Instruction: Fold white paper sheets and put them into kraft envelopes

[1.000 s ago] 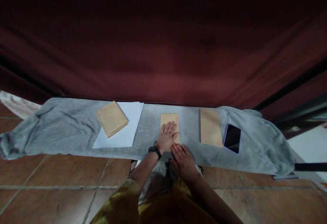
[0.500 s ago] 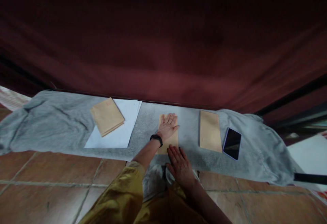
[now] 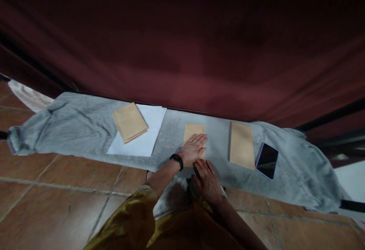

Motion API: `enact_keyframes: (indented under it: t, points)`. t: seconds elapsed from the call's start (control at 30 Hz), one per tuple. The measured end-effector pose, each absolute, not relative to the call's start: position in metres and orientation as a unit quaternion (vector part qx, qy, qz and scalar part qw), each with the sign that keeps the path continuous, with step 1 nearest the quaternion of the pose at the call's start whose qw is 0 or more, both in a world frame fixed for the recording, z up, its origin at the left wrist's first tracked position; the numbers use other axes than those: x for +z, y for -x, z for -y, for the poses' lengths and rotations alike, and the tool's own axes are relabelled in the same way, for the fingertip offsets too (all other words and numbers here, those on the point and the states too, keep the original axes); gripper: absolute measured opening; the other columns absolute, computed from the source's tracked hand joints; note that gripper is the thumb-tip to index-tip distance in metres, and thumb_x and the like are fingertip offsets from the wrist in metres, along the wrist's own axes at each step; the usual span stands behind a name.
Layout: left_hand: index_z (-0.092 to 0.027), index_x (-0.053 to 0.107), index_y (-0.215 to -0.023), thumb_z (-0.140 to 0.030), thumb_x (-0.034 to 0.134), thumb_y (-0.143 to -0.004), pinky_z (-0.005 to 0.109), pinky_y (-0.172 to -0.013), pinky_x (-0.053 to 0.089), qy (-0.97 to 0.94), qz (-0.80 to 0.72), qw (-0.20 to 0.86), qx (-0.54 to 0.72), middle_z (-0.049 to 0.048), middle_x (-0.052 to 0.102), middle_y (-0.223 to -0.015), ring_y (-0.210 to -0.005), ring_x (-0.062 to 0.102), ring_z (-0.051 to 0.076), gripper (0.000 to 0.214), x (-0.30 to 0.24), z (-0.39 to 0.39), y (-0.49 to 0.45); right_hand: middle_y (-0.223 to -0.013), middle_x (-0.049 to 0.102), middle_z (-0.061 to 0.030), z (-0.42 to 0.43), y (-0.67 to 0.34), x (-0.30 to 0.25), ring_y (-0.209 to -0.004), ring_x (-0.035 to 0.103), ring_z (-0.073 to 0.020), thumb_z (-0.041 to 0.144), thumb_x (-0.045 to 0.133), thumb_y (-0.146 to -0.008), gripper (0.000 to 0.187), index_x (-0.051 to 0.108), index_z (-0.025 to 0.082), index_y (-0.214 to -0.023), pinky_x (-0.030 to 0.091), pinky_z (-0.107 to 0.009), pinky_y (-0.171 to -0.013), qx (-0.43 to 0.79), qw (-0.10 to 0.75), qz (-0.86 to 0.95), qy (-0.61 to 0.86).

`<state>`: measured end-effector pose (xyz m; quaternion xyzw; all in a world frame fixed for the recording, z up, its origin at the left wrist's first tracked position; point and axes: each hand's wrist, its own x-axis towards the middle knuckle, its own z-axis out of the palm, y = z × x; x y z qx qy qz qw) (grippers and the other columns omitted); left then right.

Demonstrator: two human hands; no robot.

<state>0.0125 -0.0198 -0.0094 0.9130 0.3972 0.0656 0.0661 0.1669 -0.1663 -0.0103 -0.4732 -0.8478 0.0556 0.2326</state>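
Observation:
A tan paper envelope (image 3: 194, 129) lies upright on the grey cloth in front of me. My left hand (image 3: 193, 147), with a black band on the wrist, rests flat across the envelope's middle, fingers stretched toward the upper right. By the envelope's lower right corner lies my right hand (image 3: 208, 179), its fingers extended and their tips touching the near edge. Neither hand grips anything. Part of the envelope is hidden under the left hand.
Folded tan envelopes (image 3: 130, 122) sit on white paper sheets (image 3: 142, 143) to the left. Rightward are another tan envelope stack (image 3: 242, 145) and a phone (image 3: 267, 160). Grey cloth (image 3: 80, 128) covers the narrow surface. A dark red panel (image 3: 182, 71) stands behind; tiled floor (image 3: 85, 177) lies in front.
My left hand has slid down the envelope toward me, uncovering its far end. The right hand stays by the near edge. The whole view has shifted slightly.

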Motion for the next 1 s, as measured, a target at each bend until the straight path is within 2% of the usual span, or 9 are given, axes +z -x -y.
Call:
enact_keyframes:
  t: [0.17, 0.37, 0.53, 0.7, 0.87, 1.0]
  points:
    - [-0.021, 0.032, -0.160, -0.038, 0.032, -0.108, 0.041, -0.129, 0.014, -0.913, -0.393, 0.081, 0.074, 0.0066, 0.032, -0.168, -0.157, 0.024, 0.017, 0.055, -0.002, 0.040, -0.007, -0.142, 0.061, -0.0137, 0.165, -0.165, -0.018, -0.138, 0.052, -0.0249, 0.020, 0.041, -0.103, 0.042, 0.051, 0.018, -0.144, 0.043, -0.049, -0.118, 0.073, 0.264, 0.818, 0.506]
    - [-0.020, 0.035, -0.159, -0.037, 0.032, -0.107, 0.040, -0.130, 0.014, -0.917, -0.380, 0.083, 0.091, 0.0066, 0.033, -0.168, -0.157, 0.024, 0.017, 0.055, 0.000, 0.064, 0.002, -0.136, 0.063, -0.0153, 0.165, -0.164, -0.029, -0.133, 0.056, -0.0253, 0.013, 0.035, -0.101, 0.042, 0.054, 0.018, -0.137, 0.050, -0.048, -0.109, 0.078, 0.316, 0.778, 0.537]
    - [-0.019, 0.036, -0.159, -0.035, 0.034, -0.107, 0.040, -0.130, 0.015, -0.919, -0.374, 0.084, 0.095, 0.0056, 0.033, -0.168, -0.157, 0.024, 0.018, 0.054, -0.002, 0.079, 0.008, -0.138, 0.061, -0.0167, 0.165, -0.163, -0.030, -0.136, 0.053, -0.0248, 0.012, 0.036, -0.101, 0.038, 0.056, 0.015, -0.132, 0.049, -0.046, -0.111, 0.082, 0.313, 0.774, 0.544]
    - [-0.021, 0.036, -0.158, -0.042, 0.038, -0.107, 0.042, -0.130, 0.016, -0.924, -0.361, 0.076, 0.097, 0.0060, 0.034, -0.168, -0.157, 0.023, 0.019, 0.056, 0.000, 0.093, 0.015, -0.144, 0.058, -0.0164, 0.167, -0.164, -0.026, -0.141, 0.049, -0.0251, 0.013, 0.035, -0.100, 0.046, 0.049, 0.015, -0.145, 0.047, -0.048, -0.114, 0.085, 0.308, 0.782, 0.536]
    - [-0.014, 0.030, -0.160, -0.051, 0.043, -0.105, 0.042, -0.130, 0.015, -0.934, -0.339, 0.070, 0.083, 0.0118, 0.030, -0.169, -0.159, 0.019, 0.021, 0.068, 0.002, 0.114, 0.031, -0.154, 0.052, -0.0134, 0.167, -0.165, -0.024, -0.145, 0.046, -0.0236, 0.015, 0.035, -0.101, 0.056, 0.037, 0.016, -0.157, 0.043, -0.047, -0.118, 0.065, 0.275, 0.802, 0.526]
    - [-0.019, 0.031, -0.160, -0.053, 0.049, -0.102, 0.042, -0.130, 0.018, -0.942, -0.320, 0.071, 0.077, 0.0107, 0.031, -0.168, -0.158, 0.022, 0.021, 0.069, 0.004, 0.126, 0.048, -0.159, 0.048, -0.0130, 0.168, -0.166, -0.023, -0.147, 0.045, -0.0218, 0.014, 0.034, -0.102, 0.060, 0.030, 0.013, -0.161, 0.035, -0.045, -0.124, 0.030, 0.227, 0.828, 0.511]
